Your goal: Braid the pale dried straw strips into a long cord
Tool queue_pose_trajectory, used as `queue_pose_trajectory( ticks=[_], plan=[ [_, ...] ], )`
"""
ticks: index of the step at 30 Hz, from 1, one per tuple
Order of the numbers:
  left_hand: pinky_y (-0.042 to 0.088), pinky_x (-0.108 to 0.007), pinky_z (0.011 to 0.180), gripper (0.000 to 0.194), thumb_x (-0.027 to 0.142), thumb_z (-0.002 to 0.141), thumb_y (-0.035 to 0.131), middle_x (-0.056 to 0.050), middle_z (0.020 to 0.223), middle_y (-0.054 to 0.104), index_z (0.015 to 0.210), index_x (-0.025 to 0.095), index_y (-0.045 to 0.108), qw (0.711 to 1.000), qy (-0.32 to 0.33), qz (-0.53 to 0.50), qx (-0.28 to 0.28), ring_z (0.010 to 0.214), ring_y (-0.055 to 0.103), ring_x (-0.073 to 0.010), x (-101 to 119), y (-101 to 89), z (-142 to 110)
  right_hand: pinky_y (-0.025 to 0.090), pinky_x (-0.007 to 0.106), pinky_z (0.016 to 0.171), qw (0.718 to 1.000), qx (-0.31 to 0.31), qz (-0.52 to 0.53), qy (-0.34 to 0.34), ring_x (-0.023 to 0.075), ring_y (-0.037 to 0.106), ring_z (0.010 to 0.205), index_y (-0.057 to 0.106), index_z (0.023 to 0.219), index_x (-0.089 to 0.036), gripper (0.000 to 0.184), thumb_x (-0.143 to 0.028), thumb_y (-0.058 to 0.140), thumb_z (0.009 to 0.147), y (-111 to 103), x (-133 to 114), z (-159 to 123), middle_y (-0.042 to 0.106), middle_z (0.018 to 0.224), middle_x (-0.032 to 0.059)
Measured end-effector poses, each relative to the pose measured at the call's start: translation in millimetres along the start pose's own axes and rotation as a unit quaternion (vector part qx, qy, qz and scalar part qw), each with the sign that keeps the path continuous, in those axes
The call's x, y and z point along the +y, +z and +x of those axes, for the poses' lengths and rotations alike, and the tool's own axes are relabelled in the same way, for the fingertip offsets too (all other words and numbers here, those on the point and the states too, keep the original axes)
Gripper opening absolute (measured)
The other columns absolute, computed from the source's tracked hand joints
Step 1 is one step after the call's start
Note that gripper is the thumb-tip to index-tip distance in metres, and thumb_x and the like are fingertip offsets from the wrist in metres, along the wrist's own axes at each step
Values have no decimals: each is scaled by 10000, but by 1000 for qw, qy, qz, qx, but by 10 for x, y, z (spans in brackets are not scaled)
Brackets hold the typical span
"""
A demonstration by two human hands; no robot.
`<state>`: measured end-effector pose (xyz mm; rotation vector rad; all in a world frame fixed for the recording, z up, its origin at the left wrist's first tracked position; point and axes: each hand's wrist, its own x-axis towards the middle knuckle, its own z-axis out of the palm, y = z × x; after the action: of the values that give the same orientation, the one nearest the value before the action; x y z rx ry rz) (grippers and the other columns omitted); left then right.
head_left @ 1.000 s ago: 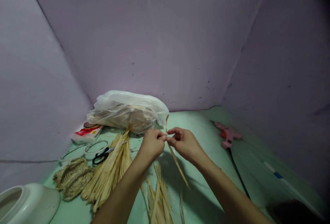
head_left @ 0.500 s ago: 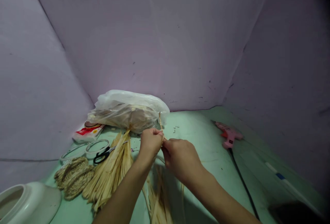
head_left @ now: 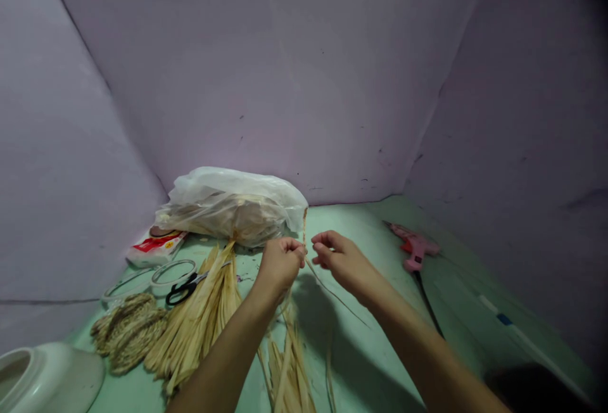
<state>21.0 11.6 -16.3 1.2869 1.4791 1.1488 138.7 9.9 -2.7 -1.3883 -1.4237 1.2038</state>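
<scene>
My left hand [head_left: 284, 262] pinches a thin twisted cord of dried fibre [head_left: 304, 226] at mid-table; the cord's finished end sticks up above the fingers. From the pinch a loose strand [head_left: 337, 297] trails down to the right. My right hand [head_left: 339, 260] is just to the right of the cord, fingers apart and curved, holding nothing that I can see. Below the hands lie loose flat fibre strips [head_left: 289, 368]. A tied bundle of pale dried strips [head_left: 202, 318] spreads out left of my left forearm.
A clear plastic bag [head_left: 232, 201] lies against the back wall. At left are scissors [head_left: 182, 291], tape rolls [head_left: 175, 272], a coil of braided rope [head_left: 130, 330], a red-and-white packet [head_left: 156, 246] and a white ceramic pot [head_left: 71, 372]. A pink glue gun [head_left: 417, 248] with a black cable lies right.
My right hand has let go of the cord and moved right, its fingers opening. My left hand keeps its pinch. A loose strand now shows between the hands.
</scene>
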Motion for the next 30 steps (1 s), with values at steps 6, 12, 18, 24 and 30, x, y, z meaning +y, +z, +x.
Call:
queue_pose_trajectory(
  ticks=[6,12,18,24,30],
  plan=[
    [272,-177,444,86,148,541,486,54,398,411,456,136,497,999,10,-29,-25,401,329,-46,18,23,-37,192,186,364,981,-115,128,94,39,269,374,457,629,-153,98,-209,462,708,126,49,14,360,494,-53],
    [314,-188,482,132,166,569,521,28,460,475,616,101,626,998,34,-39,-18,467,410,-69,-7,14,-11,137,198,373,972,-152,161,75,23,206,368,519,594,-120,137,-217,512,690,20,109,68,337,458,-61],
    [357,-211,523,479,173,631,506,9,520,558,1103,103,554,997,47,55,-17,503,480,-102,-21,-41,27,108,212,362,975,-91,173,105,18,200,341,543,611,-110,93,-192,525,651,55,114,91,493,511,-18],
    [332,-226,573,226,287,681,499,-31,626,625,663,147,674,945,112,306,20,615,517,-131,72,-204,31,139,213,357,989,4,127,77,24,248,339,562,641,-120,118,-232,527,622,106,223,152,565,562,4],
    [311,-233,559,212,262,714,467,-33,653,636,685,186,663,920,120,373,-5,613,528,-133,212,-72,-187,143,210,352,984,44,155,73,25,224,318,536,602,-135,94,-226,536,576,166,271,167,463,425,-48]
  ],
)
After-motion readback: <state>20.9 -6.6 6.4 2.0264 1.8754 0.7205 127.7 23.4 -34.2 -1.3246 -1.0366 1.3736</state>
